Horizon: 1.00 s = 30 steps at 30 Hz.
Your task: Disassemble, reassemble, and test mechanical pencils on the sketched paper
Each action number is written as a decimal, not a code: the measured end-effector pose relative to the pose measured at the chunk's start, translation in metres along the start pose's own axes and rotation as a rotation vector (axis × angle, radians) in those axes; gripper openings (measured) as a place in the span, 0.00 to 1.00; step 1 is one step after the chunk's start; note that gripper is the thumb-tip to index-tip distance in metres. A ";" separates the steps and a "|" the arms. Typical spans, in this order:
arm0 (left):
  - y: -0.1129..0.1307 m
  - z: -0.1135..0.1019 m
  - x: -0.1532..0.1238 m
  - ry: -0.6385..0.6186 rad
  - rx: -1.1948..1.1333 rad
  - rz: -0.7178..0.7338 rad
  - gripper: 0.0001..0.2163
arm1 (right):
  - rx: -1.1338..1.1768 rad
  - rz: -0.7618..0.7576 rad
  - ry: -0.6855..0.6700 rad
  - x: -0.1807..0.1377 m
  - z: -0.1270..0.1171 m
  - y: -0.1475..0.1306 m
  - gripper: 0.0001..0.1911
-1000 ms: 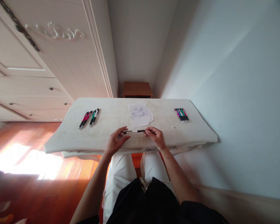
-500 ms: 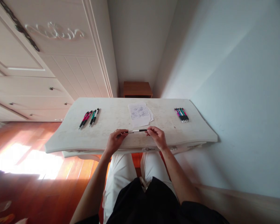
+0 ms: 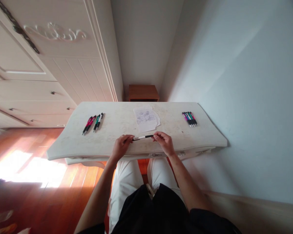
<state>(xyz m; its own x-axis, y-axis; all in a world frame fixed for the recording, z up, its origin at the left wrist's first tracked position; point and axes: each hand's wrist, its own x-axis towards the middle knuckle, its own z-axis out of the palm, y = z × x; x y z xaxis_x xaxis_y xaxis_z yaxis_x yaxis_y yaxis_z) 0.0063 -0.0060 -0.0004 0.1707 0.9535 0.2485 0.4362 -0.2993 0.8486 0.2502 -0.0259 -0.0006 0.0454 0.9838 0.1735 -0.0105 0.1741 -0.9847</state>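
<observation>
Pen (image 3: 143, 137) pinched now by left hand (image 3: 120, 146) and right hand (image 3: 165, 142), not yet laid down; five pens (image 3: 189, 119) rowed right, four pens (image 3: 96, 123) paired left.

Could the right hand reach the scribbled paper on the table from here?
Probably yes: nothing covers the scribbled paper, just ahead and left of the right hand, though that hand is holding one end of the black-and-white pen.
</observation>
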 end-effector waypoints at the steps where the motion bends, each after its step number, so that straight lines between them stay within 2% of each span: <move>1: -0.001 0.000 0.000 0.003 0.008 0.014 0.14 | -0.007 -0.003 0.000 0.000 0.000 0.000 0.13; 5: -0.001 -0.001 -0.001 0.028 -0.034 0.024 0.11 | -0.034 -0.018 -0.002 0.000 0.000 0.001 0.13; 11: 0.003 -0.002 -0.002 0.057 -0.152 -0.013 0.20 | -0.053 -0.021 -0.011 0.000 0.000 0.003 0.12; 22: 0.009 -0.006 0.000 -0.068 -0.031 -0.080 0.17 | -0.016 -0.031 0.023 0.001 0.000 0.000 0.11; 30: 0.003 -0.005 -0.001 -0.020 -0.166 -0.096 0.12 | -0.016 -0.026 0.019 0.000 0.001 0.000 0.12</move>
<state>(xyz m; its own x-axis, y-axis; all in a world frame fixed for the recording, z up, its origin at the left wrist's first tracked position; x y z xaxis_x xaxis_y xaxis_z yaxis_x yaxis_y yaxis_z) 0.0028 -0.0075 0.0043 0.1536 0.9760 0.1545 0.3000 -0.1951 0.9338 0.2497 -0.0257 -0.0001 0.0648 0.9780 0.1984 0.0071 0.1983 -0.9801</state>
